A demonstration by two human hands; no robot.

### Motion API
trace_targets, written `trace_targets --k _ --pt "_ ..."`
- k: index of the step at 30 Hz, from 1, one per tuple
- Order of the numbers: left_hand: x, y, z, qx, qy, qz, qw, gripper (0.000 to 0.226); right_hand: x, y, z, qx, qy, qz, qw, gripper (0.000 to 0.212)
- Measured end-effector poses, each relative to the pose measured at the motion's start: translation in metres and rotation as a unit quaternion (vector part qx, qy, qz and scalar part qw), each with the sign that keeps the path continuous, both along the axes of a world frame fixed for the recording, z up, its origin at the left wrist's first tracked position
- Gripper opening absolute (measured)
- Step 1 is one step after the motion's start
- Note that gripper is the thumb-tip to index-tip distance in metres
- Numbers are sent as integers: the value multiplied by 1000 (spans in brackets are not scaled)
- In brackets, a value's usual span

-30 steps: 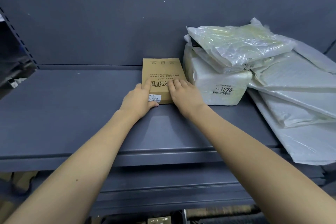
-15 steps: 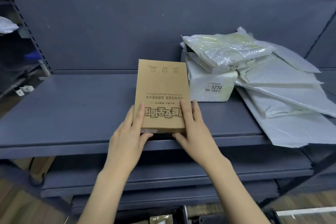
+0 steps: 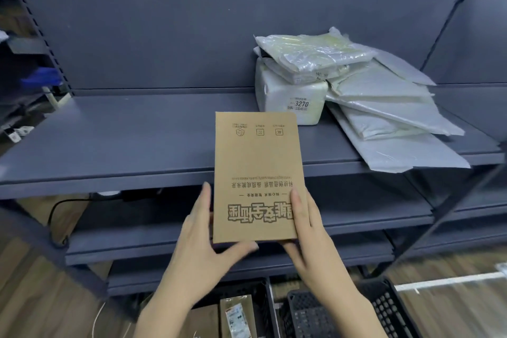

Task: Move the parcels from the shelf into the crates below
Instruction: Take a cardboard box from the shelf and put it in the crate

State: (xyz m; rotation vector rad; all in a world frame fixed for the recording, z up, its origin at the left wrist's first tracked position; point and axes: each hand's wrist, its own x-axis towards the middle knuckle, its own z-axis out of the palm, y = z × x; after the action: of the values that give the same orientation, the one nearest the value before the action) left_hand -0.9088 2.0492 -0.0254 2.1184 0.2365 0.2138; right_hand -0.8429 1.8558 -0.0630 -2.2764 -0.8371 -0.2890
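Note:
A flat brown cardboard parcel [image 3: 256, 173] with printed lettering is held out in front of the shelf [image 3: 123, 140], its far end still over the shelf's front edge. My left hand [image 3: 204, 239] grips its near left side, thumb curled under the bottom edge. My right hand [image 3: 308, 239] grips its near right side, fingers along the edge. On the right of the shelf lies a pile of white and grey plastic mailer bags [image 3: 356, 96], one labelled 3270. Below, black plastic crates [image 3: 384, 310] stand on the floor; one holds a brown parcel [image 3: 237, 315].
Lower grey shelves [image 3: 356, 217] jut out beneath the top one. A black cable [image 3: 59, 214] hangs at the left under the shelf. Wooden floor shows at both sides. Another rack with a blue item [image 3: 41, 78] stands at far left.
Both hands have drawn the brown parcel off the shelf toward me and lower; it now hangs mostly in front of the shelf edge. The view has tilted down, bringing the crates into sight.

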Motion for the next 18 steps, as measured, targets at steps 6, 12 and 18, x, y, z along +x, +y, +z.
trace_targets --k 6,12,18 --pt "-10 1 3 -58 48 -20 997 106 -17 -9 -1 16 -45 -8 999 97" --pt "-12 -4 5 -111 27 23 993 108 -21 -17 0 8 -24 -22 999 97" --pt "-17 -13 12 -5 -26 97 995 75 -22 -32 10 -32 -43 -58 997 94"
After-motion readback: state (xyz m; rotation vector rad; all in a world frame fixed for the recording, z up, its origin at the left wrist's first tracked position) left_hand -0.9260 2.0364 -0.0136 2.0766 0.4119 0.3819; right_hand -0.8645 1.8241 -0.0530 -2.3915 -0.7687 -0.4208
